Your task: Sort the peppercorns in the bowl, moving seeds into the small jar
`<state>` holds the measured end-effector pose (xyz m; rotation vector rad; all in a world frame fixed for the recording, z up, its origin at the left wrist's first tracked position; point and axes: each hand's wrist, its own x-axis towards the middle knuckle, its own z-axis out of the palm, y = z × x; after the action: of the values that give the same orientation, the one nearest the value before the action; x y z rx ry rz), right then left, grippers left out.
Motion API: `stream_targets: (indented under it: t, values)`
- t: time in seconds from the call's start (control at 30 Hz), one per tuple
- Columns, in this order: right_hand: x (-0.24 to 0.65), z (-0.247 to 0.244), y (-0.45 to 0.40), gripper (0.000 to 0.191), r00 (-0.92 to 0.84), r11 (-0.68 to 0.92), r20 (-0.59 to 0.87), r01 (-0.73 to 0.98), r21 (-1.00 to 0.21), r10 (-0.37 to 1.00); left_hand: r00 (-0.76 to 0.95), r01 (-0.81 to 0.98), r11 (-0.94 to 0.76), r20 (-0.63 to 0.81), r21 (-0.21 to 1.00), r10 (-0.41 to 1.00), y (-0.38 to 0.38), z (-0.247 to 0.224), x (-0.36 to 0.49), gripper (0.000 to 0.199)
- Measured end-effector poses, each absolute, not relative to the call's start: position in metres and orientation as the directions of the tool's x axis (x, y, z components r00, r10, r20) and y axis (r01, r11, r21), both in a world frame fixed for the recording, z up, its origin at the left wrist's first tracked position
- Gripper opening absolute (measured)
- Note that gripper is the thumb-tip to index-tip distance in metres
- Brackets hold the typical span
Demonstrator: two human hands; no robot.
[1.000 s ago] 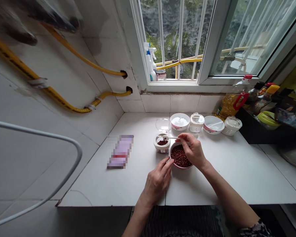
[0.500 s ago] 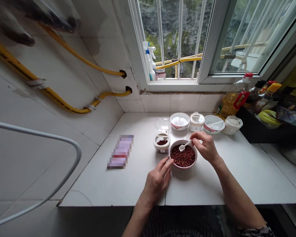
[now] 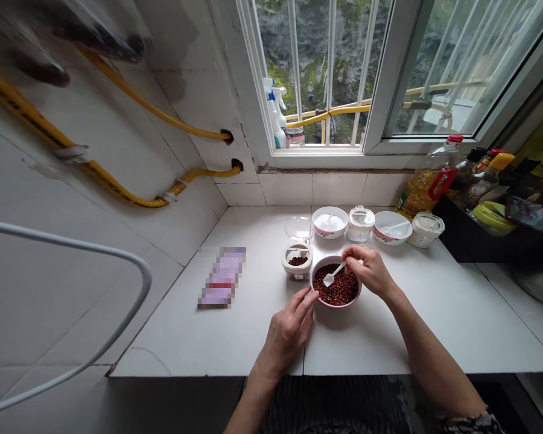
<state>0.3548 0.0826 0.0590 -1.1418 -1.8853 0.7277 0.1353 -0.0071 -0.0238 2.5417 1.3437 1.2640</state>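
Holding a small white spoon (image 3: 329, 279) by its handle, pinched in the fingers of the right hand (image 3: 370, 271), over the dark red bits (image 3: 341, 292) in the round bowl (image 3: 338, 306). Hard to tell if touching the bits. Resting the fingers of the left hand (image 3: 288, 328) on the bowl's left, near rim, loose and not gripping. Just left of the bowl on the white tabletop (image 3: 235, 343), with a small open jar (image 3: 297, 273) of like bits and a clear lid (image 3: 298, 228) up at its far side. Seems to be at the scooping step, with a bare-looking spoon. Seems to call next for dipping low, filling the spoon, lifting it flat and holding the bowl steady.
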Motion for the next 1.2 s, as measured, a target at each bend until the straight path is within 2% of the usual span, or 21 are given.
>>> stream_targets:
  t: [0.1, 0.17, 0.4, 0.7, 0.9, 1.2]
  values:
    - [0.3513, 0.0559, 0.0826, 0.017, -0.318, 0.491, 0.376, 0.505, -0.71, 0.871, 0.31, 0.694, -0.633, 0.65, 0.344, 0.694, -0.0069, -0.0244, 0.1351, 0.046]
    - [0.3487, 0.0541, 0.0821, 0.018, -0.345, 0.507, 0.375, 0.505, -0.699, 0.861, 0.308, 0.692, -0.631, 0.647, 0.35, 0.698, -0.0069, -0.025, 0.1351, 0.047]
    - [0.3524, 0.0592, 0.0813, 0.016, -0.278, 0.396, 0.304, 0.389, -0.832, 0.911, 0.307, 0.686, -0.632, 0.644, 0.361, 0.701, -0.0072, -0.0254, 0.1348, 0.049]
    - [0.3475, 0.0536, 0.0815, 0.017, -0.322, 0.407, 0.289, 0.404, -0.819, 0.901, 0.305, 0.69, -0.631, 0.648, 0.354, 0.697, -0.0078, -0.0239, 0.1353, 0.046]
    - [0.3474, 0.0533, 0.0821, 0.013, -0.283, 0.283, 0.199, 0.294, -0.913, 0.938, 0.311, 0.692, -0.627, 0.635, 0.359, 0.707, -0.0078, -0.0222, 0.1355, 0.048]
    - [0.3494, 0.0531, 0.085, 0.011, -0.217, 0.178, 0.133, 0.205, -0.962, 0.967, 0.306, 0.693, -0.627, 0.642, 0.356, 0.703, -0.0076, -0.0236, 0.1357, 0.047]
